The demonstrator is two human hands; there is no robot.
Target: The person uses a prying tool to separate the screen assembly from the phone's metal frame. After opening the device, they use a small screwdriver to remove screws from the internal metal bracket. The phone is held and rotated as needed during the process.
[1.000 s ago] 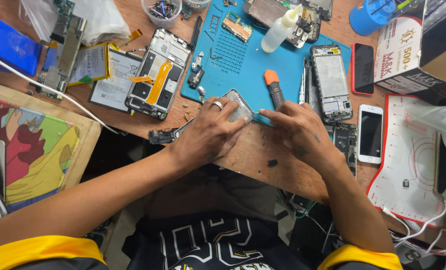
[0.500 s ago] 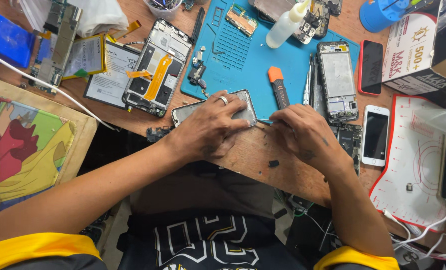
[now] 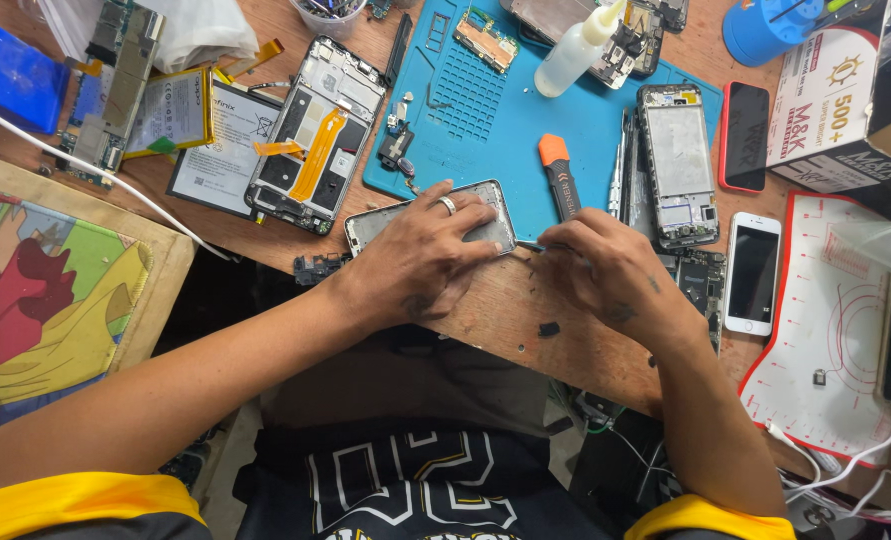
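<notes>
A grey, flat rectangular phone shell [image 3: 428, 222] lies at the near edge of the teal rubber work mat [image 3: 586, 120], partly off it on the worn wooden surface [image 3: 506, 310]. I see my left hand [image 3: 421, 262] spread flat over the shell, fingers extended and pressing it down, a silver ring [image 3: 448, 205] on one finger. My right hand [image 3: 606, 275] sits just beside the shell's right end, fingers curled shut around a thin metal tool [image 3: 532, 246] whose tip reaches the shell's corner; most of the tool is hidden by the fingers. Just beyond the right hand lies a black screwdriver with an orange cap [image 3: 560, 175], and beside that an opened silver phone frame [image 3: 676, 160]. To the left of the mat rests a second gutted phone with an orange ribbon cable [image 3: 316, 130]. A white plastic squeeze bottle [image 3: 578, 52] lies at the mat's far side. A white smartphone [image 3: 753, 272] lies to the right.
</notes>
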